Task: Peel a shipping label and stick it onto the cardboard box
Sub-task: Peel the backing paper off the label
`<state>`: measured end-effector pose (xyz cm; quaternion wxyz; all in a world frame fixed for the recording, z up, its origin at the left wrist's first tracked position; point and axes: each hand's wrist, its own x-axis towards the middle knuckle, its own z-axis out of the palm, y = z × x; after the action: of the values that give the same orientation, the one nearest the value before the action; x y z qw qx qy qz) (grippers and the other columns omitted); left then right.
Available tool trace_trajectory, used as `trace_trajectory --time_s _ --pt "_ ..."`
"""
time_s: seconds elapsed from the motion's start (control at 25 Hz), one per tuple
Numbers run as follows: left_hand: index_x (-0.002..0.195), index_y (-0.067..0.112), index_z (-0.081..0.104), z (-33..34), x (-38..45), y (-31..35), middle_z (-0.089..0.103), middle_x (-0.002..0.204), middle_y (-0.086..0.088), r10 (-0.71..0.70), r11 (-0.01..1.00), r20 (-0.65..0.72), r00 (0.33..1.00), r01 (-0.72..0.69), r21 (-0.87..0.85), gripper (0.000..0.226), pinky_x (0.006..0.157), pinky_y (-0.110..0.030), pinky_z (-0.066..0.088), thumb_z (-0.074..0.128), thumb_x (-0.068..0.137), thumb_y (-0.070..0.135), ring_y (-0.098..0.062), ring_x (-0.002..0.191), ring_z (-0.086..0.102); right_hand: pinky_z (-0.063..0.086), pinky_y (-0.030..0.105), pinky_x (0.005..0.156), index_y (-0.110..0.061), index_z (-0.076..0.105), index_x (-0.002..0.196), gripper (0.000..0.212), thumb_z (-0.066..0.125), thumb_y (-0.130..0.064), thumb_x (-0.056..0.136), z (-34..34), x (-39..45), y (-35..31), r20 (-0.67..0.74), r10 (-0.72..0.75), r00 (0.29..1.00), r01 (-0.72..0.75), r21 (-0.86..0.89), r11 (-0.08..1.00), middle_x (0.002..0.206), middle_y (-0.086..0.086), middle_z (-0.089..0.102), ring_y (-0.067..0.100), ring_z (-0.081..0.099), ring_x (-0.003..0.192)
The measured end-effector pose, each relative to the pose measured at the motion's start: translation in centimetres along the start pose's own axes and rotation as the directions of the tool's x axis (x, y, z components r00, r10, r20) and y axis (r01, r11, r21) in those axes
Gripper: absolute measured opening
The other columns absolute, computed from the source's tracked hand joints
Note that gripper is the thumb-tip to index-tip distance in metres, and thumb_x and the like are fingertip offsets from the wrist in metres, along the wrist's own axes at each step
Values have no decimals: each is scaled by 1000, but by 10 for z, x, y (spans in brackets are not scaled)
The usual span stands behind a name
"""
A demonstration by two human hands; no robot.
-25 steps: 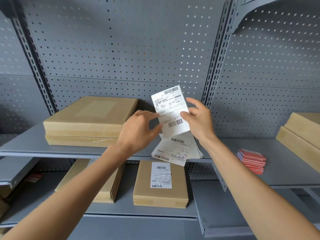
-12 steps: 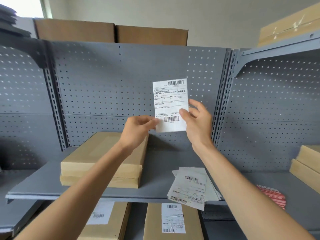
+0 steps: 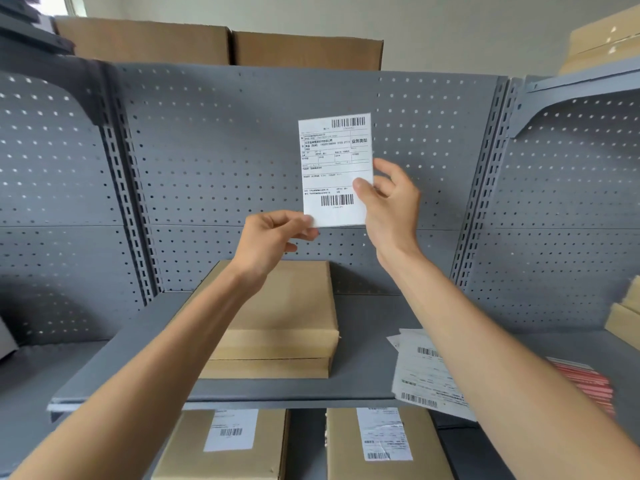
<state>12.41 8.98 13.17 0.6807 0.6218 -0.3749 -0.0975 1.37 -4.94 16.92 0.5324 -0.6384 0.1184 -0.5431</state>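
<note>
A white shipping label [image 3: 334,157] with two barcodes is held upright in front of the grey pegboard. My left hand [image 3: 273,237] pinches its lower left corner between thumb and fingers. My right hand [image 3: 389,206] grips its right edge, thumb on the front. Below them, a flat unlabelled cardboard box [image 3: 291,317] lies on top of another on the grey shelf [image 3: 363,382]. My left forearm covers the box's left part.
A loose pile of labels [image 3: 419,375] and a stack of red-and-white stickers [image 3: 585,379] lie on the shelf at right. Two labelled boxes [image 3: 377,441] sit on the shelf below. More boxes stand on top of the rack and at the far right.
Both hands have lifted the label from the pile up to head height, and my view has tilted upward. The left hand now pinches the lower left corner.
</note>
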Motion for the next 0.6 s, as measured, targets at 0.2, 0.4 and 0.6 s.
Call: trace_trajectory --time_s 0.2,0.4,0.6 --pt "88 12 78 -50 8 1 79 86 -5 24 1000 1 1000 -24 16 15 81 -33 52 70 93 23 -14 87 74 60 44 86 -8 59 127 39 65 -4 89 49 -7 1 -3 12 1000 -11 15 1000 103 1 78 17 74 92" --pt "87 13 77 -102 12 -6 77 85 -7 23 1000 27 999 -23 -6 15 83 -35 51 69 93 23 -18 87 73 61 39 83 -9 60 124 36 65 -1 89 101 -20 1 -6 -3 1000 3 34 999 103 3 77 15 75 91" --pt "86 15 77 -138 14 -12 77 85 -5 23 1000 46 999 -23 2 14 83 -34 51 69 94 23 -16 86 73 61 36 80 -6 59 125 36 63 1 89 133 -33 6 -9 -9 1000 9 57 998 104 6 77 18 75 92"
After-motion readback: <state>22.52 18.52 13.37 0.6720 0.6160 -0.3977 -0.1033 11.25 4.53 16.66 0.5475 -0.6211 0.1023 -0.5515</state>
